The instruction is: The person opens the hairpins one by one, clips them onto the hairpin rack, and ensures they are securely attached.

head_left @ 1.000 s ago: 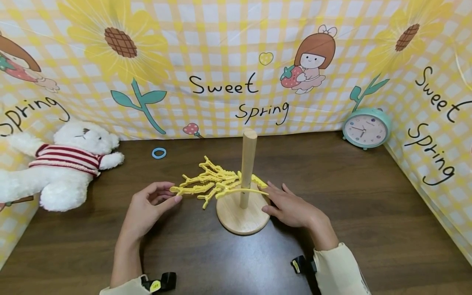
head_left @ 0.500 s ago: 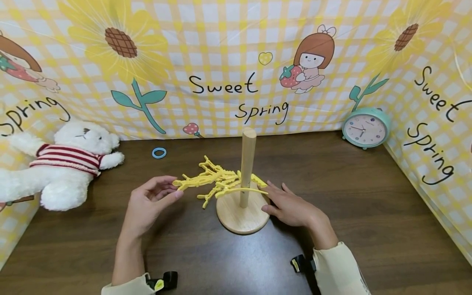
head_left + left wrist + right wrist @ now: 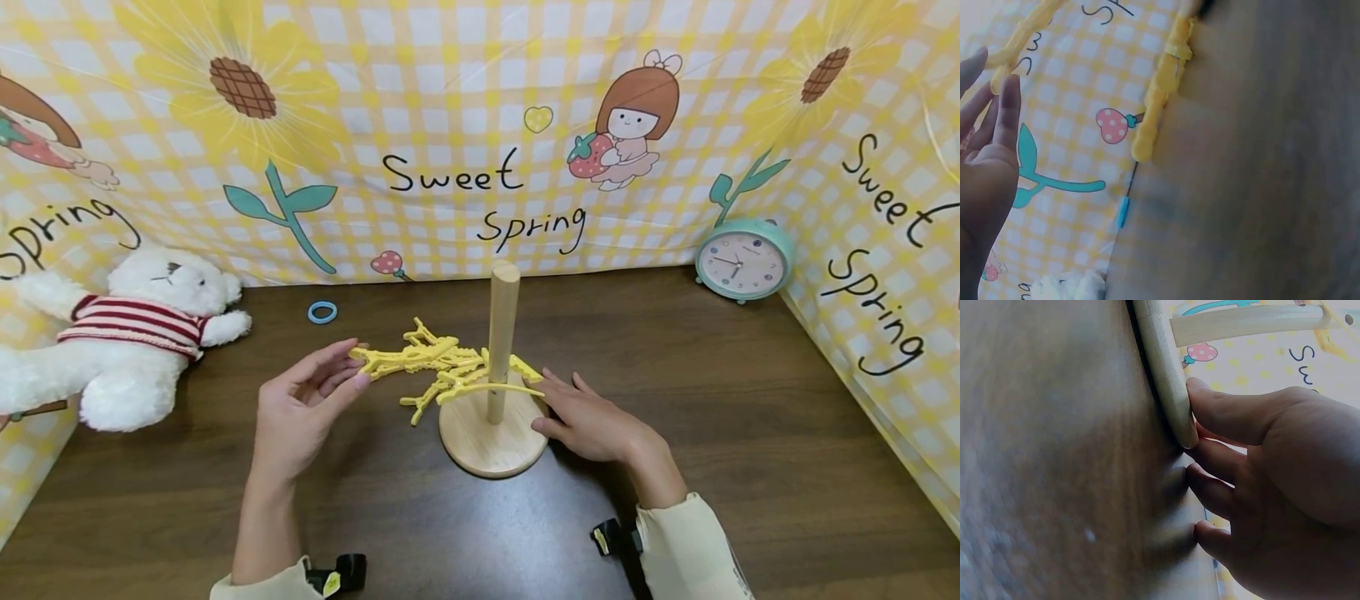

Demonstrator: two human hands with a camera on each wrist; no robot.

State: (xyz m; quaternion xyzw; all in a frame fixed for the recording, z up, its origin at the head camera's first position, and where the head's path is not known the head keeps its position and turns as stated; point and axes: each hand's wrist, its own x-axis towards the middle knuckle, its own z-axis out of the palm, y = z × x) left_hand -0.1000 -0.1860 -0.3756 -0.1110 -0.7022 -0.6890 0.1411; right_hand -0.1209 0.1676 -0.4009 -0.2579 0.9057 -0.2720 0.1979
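On a dark brown wooden table point(image 3: 420, 533), the left hand point(image 3: 300, 408) pinches the tip of yellow branching plastic pieces point(image 3: 408, 360), which reach leftward from the post of a round-based, pale wooden stand point(image 3: 491, 454). The right hand point(image 3: 588, 421), its fingers extended, touches the base's right edge.

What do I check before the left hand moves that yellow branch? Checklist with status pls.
1. Left hand grips the yellow branch: ok, thumb and fingers pinch its end.
2. Right hand at the base: ok, thumb against its edge.
3. Post upright: ok, no obvious lean.
4. Held piece free of the other branches: cannot tell, they overlap in the head view.
5. Blue ring and bear away from both hands: ok, neither is touched.
6. Firmness of the pinch: cannot tell from stills.
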